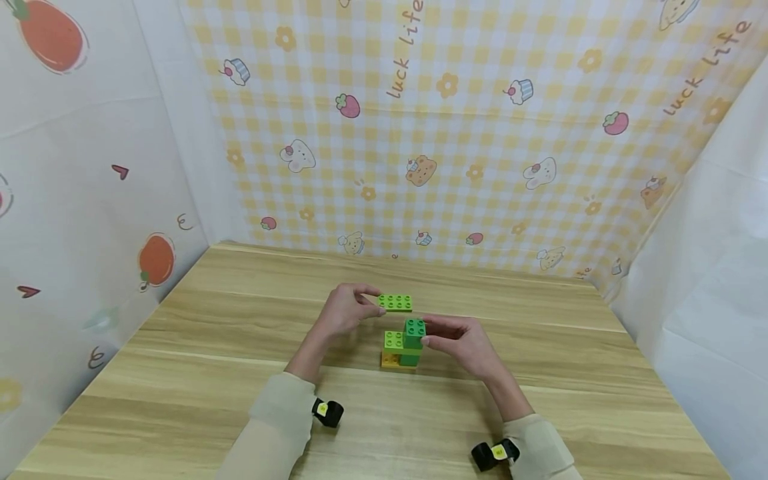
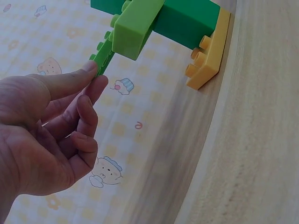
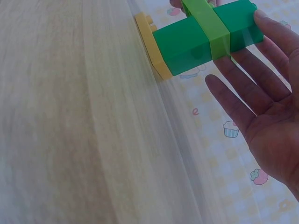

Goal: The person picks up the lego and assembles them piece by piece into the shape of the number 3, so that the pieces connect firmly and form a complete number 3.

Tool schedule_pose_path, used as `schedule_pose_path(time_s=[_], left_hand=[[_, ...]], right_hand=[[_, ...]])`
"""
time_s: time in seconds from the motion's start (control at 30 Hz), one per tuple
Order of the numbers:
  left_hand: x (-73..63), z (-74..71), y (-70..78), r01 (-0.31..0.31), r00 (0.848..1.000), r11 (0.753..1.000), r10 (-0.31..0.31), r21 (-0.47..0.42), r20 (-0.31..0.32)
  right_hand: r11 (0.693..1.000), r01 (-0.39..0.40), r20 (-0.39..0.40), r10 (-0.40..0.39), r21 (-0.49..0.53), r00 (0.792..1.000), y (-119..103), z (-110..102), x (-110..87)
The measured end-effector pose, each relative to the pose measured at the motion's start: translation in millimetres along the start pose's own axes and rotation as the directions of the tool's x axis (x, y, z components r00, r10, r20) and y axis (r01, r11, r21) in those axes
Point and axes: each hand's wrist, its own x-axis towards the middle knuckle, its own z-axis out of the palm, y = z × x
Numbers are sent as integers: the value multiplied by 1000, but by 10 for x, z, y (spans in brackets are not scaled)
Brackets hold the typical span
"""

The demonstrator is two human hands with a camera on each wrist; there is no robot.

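Between its thumb and fingers my left hand (image 1: 345,311) pinches a thin lime-green toy building plate (image 1: 397,304) by its left end, raised behind a small stack. At the foot of the stack lies a yellow-orange plate (image 2: 212,56), studs showing on one side. A dark green block (image 3: 184,45) stands on it, then a lime-green brick (image 1: 393,341) that juts out to the left. The topmost dark green brick (image 1: 414,331) sits above the lime one. My right hand (image 1: 462,341) holds that top brick from the right, thumb in front and fingers behind.
The stack stands on a wood-grain table (image 1: 198,373). A yellow checked cloth (image 1: 384,207) hangs behind the table, with pale cloths on the left and right sides. Black wrist cameras (image 1: 327,413) are strapped over both sleeves.
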Motion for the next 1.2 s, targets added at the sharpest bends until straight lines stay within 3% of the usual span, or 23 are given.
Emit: schedule_pose_path(time_s=[1.2], left_hand=[[-25,-17,60,-31,998,998,34,-60,61]], right_hand=[[1000,-8,11,8,12,1000,-19,-10,-8]])
